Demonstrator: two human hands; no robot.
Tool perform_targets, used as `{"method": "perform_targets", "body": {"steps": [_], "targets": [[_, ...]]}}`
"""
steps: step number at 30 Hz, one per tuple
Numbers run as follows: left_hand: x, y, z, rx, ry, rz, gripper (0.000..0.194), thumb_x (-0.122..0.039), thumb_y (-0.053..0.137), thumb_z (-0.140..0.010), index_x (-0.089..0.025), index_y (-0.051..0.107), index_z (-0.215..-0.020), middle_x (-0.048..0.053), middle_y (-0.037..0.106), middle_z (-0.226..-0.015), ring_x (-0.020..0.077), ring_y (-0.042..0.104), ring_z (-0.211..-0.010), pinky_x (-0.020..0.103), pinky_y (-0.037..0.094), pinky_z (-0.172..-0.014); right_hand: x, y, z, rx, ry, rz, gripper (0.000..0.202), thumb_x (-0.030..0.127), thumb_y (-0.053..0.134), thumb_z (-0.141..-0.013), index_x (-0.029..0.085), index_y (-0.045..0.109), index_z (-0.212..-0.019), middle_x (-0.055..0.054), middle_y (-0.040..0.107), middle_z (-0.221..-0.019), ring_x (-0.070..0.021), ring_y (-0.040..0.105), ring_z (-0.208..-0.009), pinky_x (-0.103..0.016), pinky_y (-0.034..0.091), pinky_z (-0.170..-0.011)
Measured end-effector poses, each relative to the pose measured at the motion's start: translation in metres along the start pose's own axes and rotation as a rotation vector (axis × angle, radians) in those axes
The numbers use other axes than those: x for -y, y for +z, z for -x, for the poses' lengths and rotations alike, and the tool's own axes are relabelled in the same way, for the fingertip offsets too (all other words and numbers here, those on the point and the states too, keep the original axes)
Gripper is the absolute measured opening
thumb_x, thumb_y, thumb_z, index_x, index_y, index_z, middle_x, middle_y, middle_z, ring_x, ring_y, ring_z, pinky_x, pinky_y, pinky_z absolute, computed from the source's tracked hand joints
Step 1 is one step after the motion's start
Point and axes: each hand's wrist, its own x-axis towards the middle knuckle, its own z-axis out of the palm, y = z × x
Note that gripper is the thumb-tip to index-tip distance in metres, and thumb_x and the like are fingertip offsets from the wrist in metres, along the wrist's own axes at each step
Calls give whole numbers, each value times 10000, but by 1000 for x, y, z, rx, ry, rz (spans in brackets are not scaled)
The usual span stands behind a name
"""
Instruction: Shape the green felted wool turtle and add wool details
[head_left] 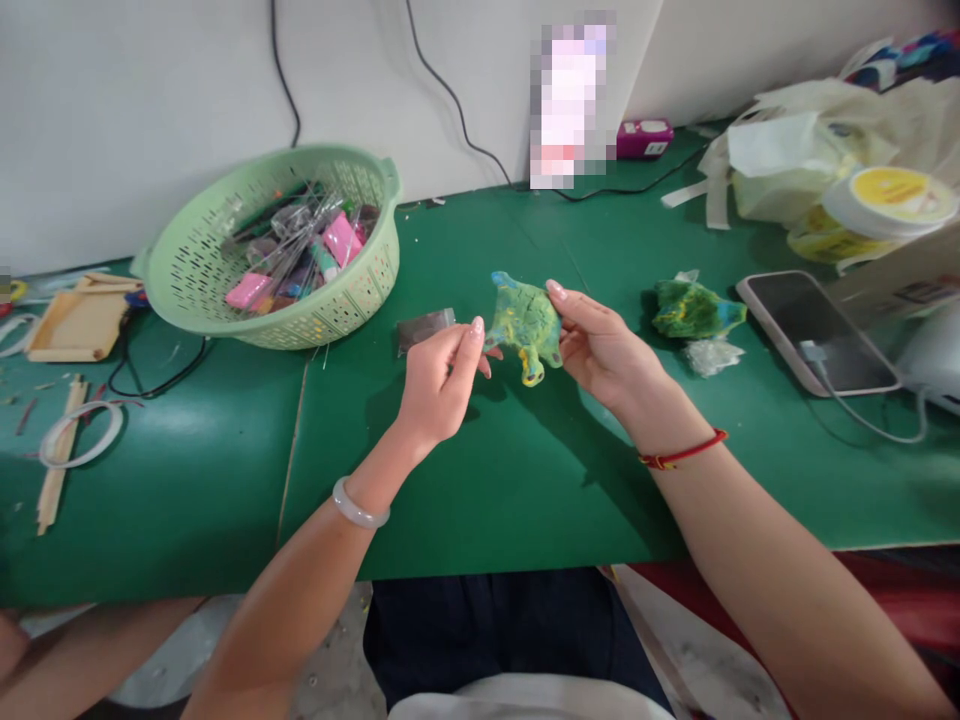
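Note:
Between my two hands, above the green table, is a small turtle figure (527,315), mottled green with yellow and blue patches. Its head points down toward me. My right hand (611,350) pinches its right edge between thumb and fingers. The thumb and fingertips of my left hand (442,380) close on the flipper at its left side. A small dark packet (424,328) lies just behind my left hand. Right of my right hand rests a second green, blue-tipped figure (694,308), with crumpled clear plastic (712,355) against it.
A light green basket (322,315) full of small wrapped items stands back left. Wooden pieces (82,320) and a white tape ring (81,435) lie far left. A phone on a cable (817,330), a lidded tub (877,210) and plastic bags (780,150) occupy the right side.

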Motion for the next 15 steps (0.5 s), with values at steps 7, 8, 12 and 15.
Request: {"method": "perform_targets", "body": {"steps": [7, 8, 12, 15], "targets": [[-1, -1, 0, 19, 32, -8, 457, -447, 541, -1065, -209, 620, -683, 10, 681, -655, 125, 652, -638, 275, 441, -574, 1, 0, 0, 9, -17, 22, 395, 528, 965, -673, 254, 705, -788, -3, 771, -796, -177, 743, -748, -291, 597, -610], [-1, -1, -1, 18, 37, -23, 442, -430, 547, -1064, -209, 625, -690, 10, 687, -660, 125, 651, -636, 275, 437, -573, 1, 1, 0, 6, -14, 19, 397, 528, 969, -665, 253, 708, -786, -4, 773, -799, -175, 740, -745, -285, 592, -600], [-1, -1, -1, 6, 69, -42, 441, -400, 534, -1071, -209, 618, -683, 12, 696, -670, 124, 647, -638, 280, 435, -585, 1, 2, 1, -18, -10, 2, 399, 517, 983, -637, 253, 717, -772, -5, 785, -824, -164, 725, -726, -265, 563, -549], [0, 0, 0, 5, 42, -4, 478, -450, 525, -1072, -210, 617, -669, 12, 692, -663, 124, 637, -627, 289, 439, -593, 1, 2, 1, -14, -4, -11, 387, 497, 984, -648, 249, 714, -773, -2, 782, -825, -157, 723, -721, -265, 560, -550]]}}
